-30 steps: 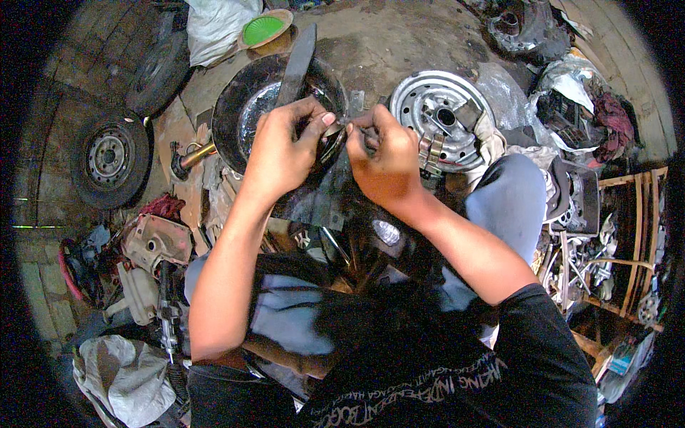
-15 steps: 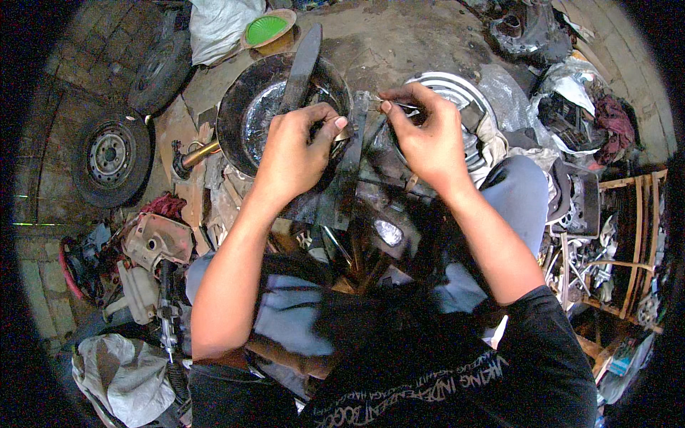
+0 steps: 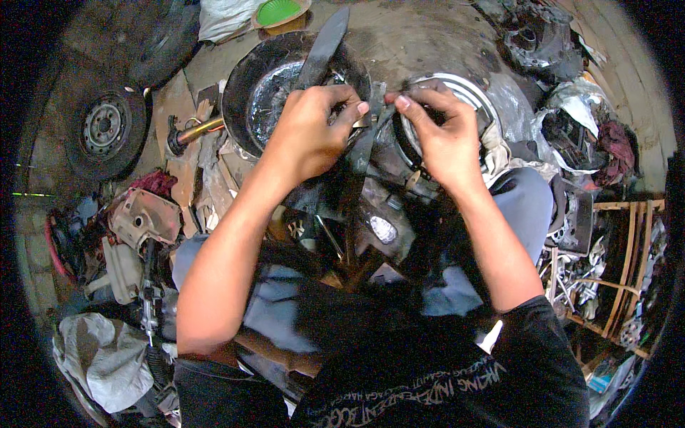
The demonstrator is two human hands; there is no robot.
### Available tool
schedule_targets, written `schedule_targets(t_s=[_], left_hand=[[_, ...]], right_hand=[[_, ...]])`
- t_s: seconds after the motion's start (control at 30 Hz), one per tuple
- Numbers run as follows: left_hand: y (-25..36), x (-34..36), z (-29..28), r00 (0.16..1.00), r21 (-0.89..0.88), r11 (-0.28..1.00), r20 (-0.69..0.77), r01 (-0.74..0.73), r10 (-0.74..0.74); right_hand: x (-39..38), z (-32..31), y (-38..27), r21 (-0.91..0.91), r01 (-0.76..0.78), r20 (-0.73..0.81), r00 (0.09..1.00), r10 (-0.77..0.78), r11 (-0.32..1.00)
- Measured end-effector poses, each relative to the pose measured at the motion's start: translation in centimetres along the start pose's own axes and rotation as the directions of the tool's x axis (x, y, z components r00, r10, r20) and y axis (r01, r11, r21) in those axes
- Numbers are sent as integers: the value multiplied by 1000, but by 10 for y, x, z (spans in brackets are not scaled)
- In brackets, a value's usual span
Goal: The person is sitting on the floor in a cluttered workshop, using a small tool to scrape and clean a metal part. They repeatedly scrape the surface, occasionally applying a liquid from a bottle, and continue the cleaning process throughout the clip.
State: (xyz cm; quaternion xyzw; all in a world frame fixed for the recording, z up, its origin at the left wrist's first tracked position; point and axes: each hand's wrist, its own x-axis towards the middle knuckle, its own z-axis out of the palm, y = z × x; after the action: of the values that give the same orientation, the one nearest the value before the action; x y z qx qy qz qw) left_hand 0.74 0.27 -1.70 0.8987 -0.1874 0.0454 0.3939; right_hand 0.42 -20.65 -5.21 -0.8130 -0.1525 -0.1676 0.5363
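Note:
My left hand (image 3: pixel 310 132) is closed on a small metal piece (image 3: pixel 360 123) at the right edge of a black metal pan (image 3: pixel 235 114). A broad dark flat blade (image 3: pixel 325 46) lies across the pan behind those fingers; whether they touch it I cannot tell. My right hand (image 3: pixel 446 135) is pinched, thumb and index close together on something small and dark, too hidden to name, right of the left hand and over a round silver wheel rim (image 3: pixel 484 103). Beneath the hands is a dark, dirty metal surface (image 3: pixel 382 200).
A tyre on a wheel (image 3: pixel 107 132) and scrap parts (image 3: pixel 146 217) lie left. A green bowl (image 3: pixel 278 11) is at the back. Bags with parts (image 3: pixel 571 135), red cloth (image 3: pixel 617 150) and a wooden rack (image 3: pixel 628 257) are right. My bent knee (image 3: pixel 528 214) is beside the right arm.
Over the last second my right hand moved right and up, its fingers shifting from a tighter curl. My left hand moved slightly right and up. The camera view has shifted a little.

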Motion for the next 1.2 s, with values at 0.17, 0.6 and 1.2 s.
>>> schedule_targets(t_s=[0.17,0.6,1.2], left_hand=[[4,1,-4,997,4,998,43,57,-57],[2,-1,-2,1000,23,1000,9,4,-4],[-3,-3,4,1000,85,996,-18,-16,17]], right_hand=[[-2,-1,-15,264,-252,106,967,231,931],[-6,7,-9,49,-136,51,990,134,989],[-6,16,-4,298,-416,158,909,385,859]])
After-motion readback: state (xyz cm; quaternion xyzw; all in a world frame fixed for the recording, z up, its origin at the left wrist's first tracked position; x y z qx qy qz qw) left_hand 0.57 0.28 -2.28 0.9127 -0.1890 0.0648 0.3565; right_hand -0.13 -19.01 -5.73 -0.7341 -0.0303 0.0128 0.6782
